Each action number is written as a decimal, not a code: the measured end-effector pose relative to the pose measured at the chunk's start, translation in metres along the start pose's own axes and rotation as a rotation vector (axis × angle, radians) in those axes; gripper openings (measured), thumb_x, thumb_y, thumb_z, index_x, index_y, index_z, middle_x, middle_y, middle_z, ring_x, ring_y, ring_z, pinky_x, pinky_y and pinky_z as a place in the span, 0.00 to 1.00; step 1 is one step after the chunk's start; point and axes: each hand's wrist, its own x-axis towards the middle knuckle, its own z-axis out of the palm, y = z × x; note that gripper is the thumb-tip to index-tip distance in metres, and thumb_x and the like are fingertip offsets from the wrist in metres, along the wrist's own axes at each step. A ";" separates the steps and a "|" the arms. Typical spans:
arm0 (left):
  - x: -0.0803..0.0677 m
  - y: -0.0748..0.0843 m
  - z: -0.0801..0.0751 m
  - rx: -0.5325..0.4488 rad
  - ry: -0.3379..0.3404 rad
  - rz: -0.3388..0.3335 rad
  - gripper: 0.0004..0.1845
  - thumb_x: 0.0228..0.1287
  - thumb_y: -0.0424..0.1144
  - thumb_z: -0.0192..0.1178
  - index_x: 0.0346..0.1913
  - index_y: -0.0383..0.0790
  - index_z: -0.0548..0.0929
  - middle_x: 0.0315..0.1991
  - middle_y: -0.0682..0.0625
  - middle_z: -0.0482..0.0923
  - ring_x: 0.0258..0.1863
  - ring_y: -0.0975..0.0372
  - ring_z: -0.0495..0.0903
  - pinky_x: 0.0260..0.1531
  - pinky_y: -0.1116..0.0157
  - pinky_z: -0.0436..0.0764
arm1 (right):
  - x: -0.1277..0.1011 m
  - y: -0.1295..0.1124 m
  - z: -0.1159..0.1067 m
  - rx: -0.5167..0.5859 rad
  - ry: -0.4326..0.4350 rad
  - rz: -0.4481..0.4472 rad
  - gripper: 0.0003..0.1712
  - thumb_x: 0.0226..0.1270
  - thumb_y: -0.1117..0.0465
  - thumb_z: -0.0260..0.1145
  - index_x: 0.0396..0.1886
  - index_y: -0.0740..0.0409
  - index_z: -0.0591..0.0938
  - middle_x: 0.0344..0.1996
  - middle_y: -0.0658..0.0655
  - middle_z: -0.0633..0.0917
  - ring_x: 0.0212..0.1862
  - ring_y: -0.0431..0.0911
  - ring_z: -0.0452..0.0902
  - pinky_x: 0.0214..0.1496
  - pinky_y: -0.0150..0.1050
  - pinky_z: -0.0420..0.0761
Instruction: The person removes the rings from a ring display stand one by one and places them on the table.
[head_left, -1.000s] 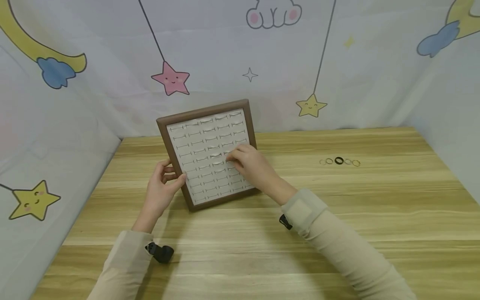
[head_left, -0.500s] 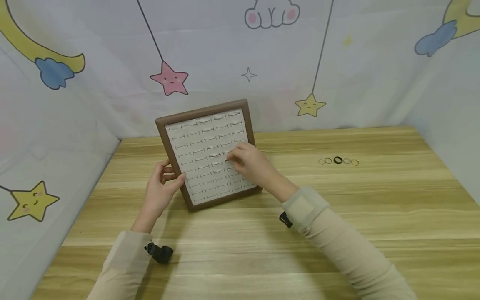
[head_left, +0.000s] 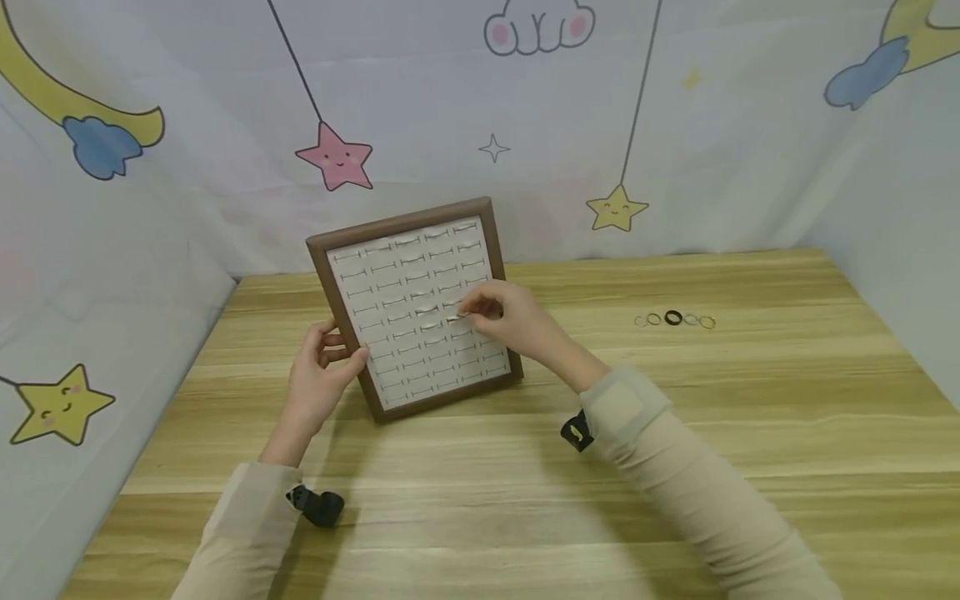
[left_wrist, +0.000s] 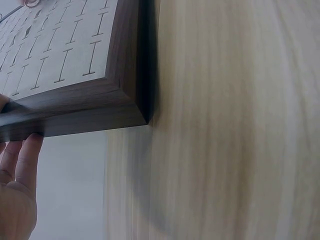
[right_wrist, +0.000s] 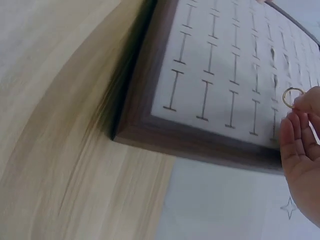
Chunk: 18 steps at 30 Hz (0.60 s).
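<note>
A ring display board (head_left: pixel 390 325) with a brown frame and a white slotted panel leans upright on the table. My left hand (head_left: pixel 318 379) holds its left edge, thumb in front and fingers behind, as the left wrist view also shows. Close to the middle right of the panel, my right hand (head_left: pixel 513 317) pinches a thin gold ring (right_wrist: pixel 284 98) between thumb and fingertips. Whether the ring touches the panel I cannot tell. Several panel slots bulge slightly open near the ring.
To the right on the wooden table (head_left: pixel 750 433), several rings lie in a row, a black ring (head_left: pixel 673 318) in the middle. A white cloth (head_left: pixel 420 100) printed with stars hangs behind the table.
My right hand has drawn slightly away from the panel, and the gold ring now shows at its fingertips. The left hand keeps its hold on the frame. The head view has shifted slightly.
</note>
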 end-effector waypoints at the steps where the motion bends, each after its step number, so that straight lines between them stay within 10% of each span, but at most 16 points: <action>1: 0.000 0.000 0.000 0.004 0.000 0.000 0.33 0.66 0.39 0.59 0.71 0.40 0.59 0.52 0.47 0.69 0.44 0.70 0.71 0.36 0.79 0.75 | 0.000 0.001 -0.003 0.028 -0.003 0.016 0.09 0.63 0.71 0.61 0.42 0.64 0.83 0.41 0.60 0.84 0.42 0.47 0.78 0.45 0.35 0.79; 10: 0.001 -0.002 0.000 0.000 -0.007 0.007 0.34 0.66 0.40 0.59 0.71 0.40 0.59 0.51 0.49 0.68 0.44 0.71 0.71 0.36 0.79 0.75 | -0.006 0.016 -0.040 0.212 0.117 0.198 0.13 0.66 0.66 0.61 0.49 0.66 0.81 0.45 0.64 0.83 0.42 0.43 0.77 0.46 0.31 0.78; 18: 0.000 0.001 -0.001 -0.012 -0.024 -0.021 0.35 0.66 0.39 0.59 0.72 0.42 0.57 0.54 0.46 0.68 0.46 0.68 0.71 0.37 0.80 0.75 | -0.023 0.045 -0.091 0.256 0.303 0.312 0.20 0.70 0.58 0.60 0.56 0.65 0.77 0.34 0.39 0.76 0.40 0.33 0.72 0.44 0.26 0.74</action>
